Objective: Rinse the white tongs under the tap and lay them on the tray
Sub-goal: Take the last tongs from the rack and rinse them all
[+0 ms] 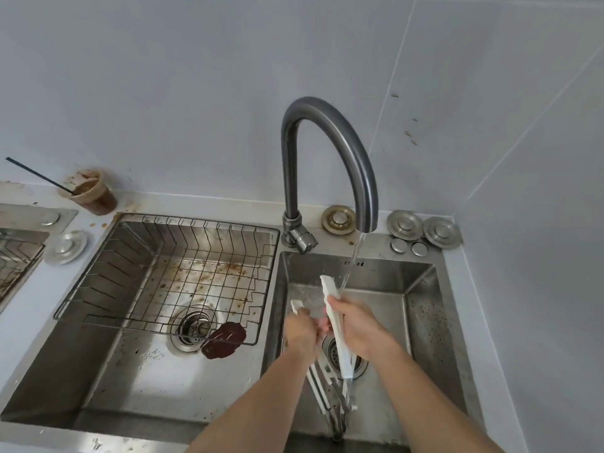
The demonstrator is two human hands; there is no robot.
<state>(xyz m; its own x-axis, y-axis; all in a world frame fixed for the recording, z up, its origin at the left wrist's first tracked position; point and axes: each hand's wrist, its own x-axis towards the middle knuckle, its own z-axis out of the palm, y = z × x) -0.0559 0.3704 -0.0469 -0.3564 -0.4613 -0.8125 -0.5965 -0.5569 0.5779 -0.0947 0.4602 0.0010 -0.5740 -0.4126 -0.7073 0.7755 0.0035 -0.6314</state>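
Where water (351,266) falls, hands (300,326) (358,325) grip tongs (343,358).

right hand (356,325) grips tongs (329,289) under tap (327,142)

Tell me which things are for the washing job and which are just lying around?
For the job: white tongs, tap, water stream, left hand, right hand, right basin.
Just lying about: brown drink cup, sink plugs, dark brown patch.

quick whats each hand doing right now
Left hand: closed, gripping one arm of the white tongs.
Right hand: closed, gripping the tongs' other arm.
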